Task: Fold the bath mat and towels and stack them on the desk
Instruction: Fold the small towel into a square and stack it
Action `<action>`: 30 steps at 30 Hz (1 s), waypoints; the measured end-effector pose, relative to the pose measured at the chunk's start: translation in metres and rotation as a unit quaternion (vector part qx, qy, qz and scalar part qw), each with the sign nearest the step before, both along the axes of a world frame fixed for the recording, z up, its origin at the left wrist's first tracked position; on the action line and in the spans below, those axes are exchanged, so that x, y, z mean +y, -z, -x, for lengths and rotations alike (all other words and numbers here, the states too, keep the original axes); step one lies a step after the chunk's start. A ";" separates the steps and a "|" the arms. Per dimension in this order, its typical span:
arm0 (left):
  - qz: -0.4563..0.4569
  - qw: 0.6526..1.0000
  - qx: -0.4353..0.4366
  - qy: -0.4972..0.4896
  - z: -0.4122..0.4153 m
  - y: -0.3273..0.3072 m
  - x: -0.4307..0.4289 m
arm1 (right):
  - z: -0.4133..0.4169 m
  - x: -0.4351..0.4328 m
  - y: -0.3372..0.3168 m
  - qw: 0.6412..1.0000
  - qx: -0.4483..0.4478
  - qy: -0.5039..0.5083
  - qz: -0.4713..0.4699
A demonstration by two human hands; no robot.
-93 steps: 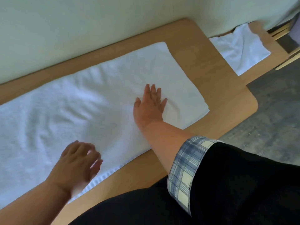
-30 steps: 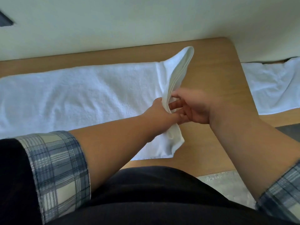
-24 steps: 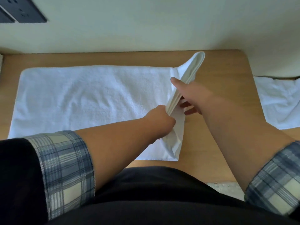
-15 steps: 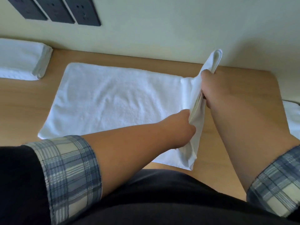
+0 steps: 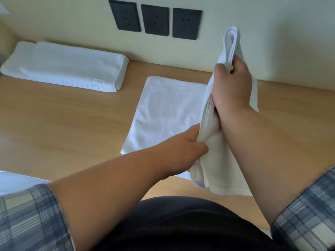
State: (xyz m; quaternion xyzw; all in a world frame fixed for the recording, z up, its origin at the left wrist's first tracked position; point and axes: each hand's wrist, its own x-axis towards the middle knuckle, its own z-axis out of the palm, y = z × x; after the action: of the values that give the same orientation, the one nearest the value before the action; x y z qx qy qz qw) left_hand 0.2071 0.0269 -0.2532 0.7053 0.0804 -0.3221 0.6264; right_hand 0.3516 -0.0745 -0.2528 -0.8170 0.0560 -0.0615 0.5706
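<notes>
A white towel point(image 5: 163, 113) lies partly flat on the wooden desk point(image 5: 63, 127), its right end lifted upright off the surface. My right hand point(image 5: 232, 87) grips the far corner of that raised end, high near the wall. My left hand point(image 5: 186, 147) pinches the near corner of the same raised end, lower and closer to me. The lifted edge hangs bunched between both hands. A folded white towel point(image 5: 67, 67) rests flat at the desk's far left, against the wall.
Three dark wall sockets point(image 5: 155, 20) sit on the pale wall above the desk. A white cloth edge point(image 5: 10, 180) shows at the lower left. My dark clothing and plaid cuffs fill the bottom of the view.
Both hands have raised the towel's right end higher and carried it leftward, so less towel lies flat. The view has swung left, bringing the folded towel and sockets into sight.
</notes>
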 end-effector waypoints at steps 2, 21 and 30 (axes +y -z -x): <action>0.014 1.000 0.004 -0.012 0.006 0.003 0.037 | 0.003 0.040 0.007 1.000 -0.010 -0.010 -0.004; -0.214 0.972 0.075 -0.067 0.023 0.142 0.187 | -0.002 0.190 0.139 0.908 0.217 -0.258 0.251; -0.490 0.799 -0.304 0.173 0.031 0.122 0.148 | -0.010 0.066 0.121 0.887 0.025 -0.253 0.386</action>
State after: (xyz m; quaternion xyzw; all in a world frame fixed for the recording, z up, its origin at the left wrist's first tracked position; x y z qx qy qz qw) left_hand 0.1758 0.1753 -0.3752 0.9818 -0.0902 -0.1121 0.1240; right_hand 0.3621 -0.0080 -0.3739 -0.9604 -0.1665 0.0890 0.2047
